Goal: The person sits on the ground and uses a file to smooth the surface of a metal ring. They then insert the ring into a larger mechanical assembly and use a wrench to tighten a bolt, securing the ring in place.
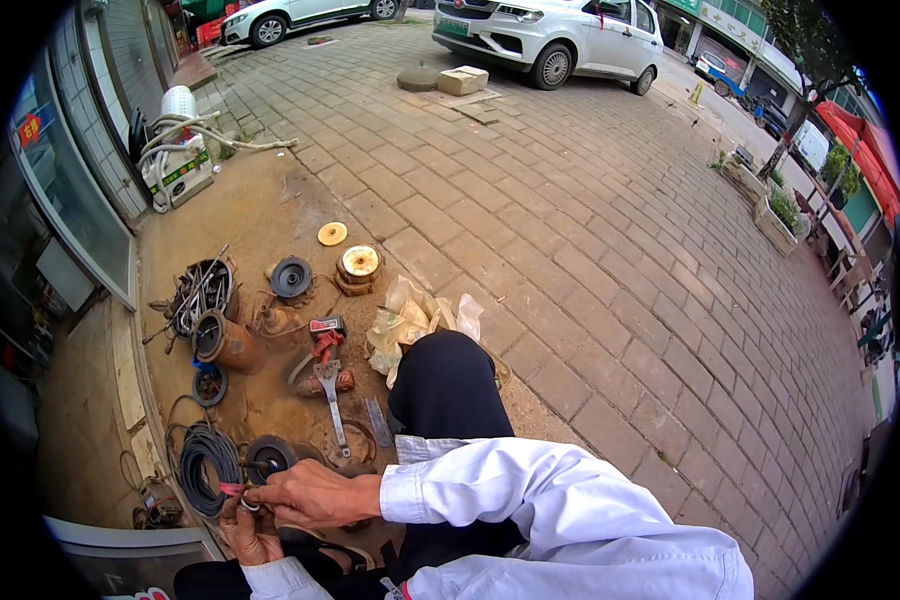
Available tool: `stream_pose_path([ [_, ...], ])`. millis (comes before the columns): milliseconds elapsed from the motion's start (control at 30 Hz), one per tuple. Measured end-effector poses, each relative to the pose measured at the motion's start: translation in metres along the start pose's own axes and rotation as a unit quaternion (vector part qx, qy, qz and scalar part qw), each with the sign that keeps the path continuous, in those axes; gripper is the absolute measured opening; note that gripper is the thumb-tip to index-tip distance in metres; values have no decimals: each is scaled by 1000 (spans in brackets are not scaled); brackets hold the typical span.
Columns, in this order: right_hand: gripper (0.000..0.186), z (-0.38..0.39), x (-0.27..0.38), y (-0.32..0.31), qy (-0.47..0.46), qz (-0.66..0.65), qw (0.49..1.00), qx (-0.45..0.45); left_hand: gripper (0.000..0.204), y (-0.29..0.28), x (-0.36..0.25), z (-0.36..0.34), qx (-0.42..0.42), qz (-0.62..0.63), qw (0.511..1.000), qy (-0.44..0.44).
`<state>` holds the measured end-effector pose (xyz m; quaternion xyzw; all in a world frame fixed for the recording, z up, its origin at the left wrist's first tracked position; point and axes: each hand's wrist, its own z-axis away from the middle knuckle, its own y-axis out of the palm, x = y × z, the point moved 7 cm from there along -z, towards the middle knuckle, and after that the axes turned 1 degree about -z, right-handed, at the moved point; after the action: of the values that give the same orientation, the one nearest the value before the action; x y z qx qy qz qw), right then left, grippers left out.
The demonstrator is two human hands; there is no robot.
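Note:
My left hand [250, 537] and my right hand [312, 496] meet at the lower left, fingers closed and pinched together. Between their fingertips shows a small pale ring-shaped piece [250, 505], too small to name surely. The left fingers grip it from below; whatever the right fingertips pinch is mostly hidden. A pinkish-red strip [232, 489] shows right beside the fingertips, and I cannot tell whether it is held. Just beyond lies a coil of black cable [208, 465]. Next to the right hand sits a dark round motor part [270, 455], partly covered by it.
A red cordless power tool [327, 340], a grey metal tool [332, 400], a rusty cylinder [225, 342] and a container of metal rods [202, 295] lie ahead. Beyond are a black pulley [291, 277] and yellowish discs [332, 234]. Crumpled plastic bags [410, 318] touch my knee.

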<state>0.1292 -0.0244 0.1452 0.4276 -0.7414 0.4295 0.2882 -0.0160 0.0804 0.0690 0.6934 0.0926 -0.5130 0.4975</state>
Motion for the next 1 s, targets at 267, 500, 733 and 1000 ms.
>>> stream_pose_path([
  [267, 45, 0, 1, 2, -18, -11, 1000, 9, 23, 4, 2, 1, 14, 7, 1000, -9],
  [500, 41, -1, -1, 0, 15, 17, 1000, 9, 19, -10, 3, -1, -9, 22, 1000, -3],
  [733, 37, 1, -3, 3, 21, 10, 1000, 17, 20, -7, -1, -1, -8, 25, 1000, 10],
  [1000, 39, 2, 4, 3, 1, -5, 1000, 27, 21, -8, -5, 0, -27, -4, 999, 29],
])
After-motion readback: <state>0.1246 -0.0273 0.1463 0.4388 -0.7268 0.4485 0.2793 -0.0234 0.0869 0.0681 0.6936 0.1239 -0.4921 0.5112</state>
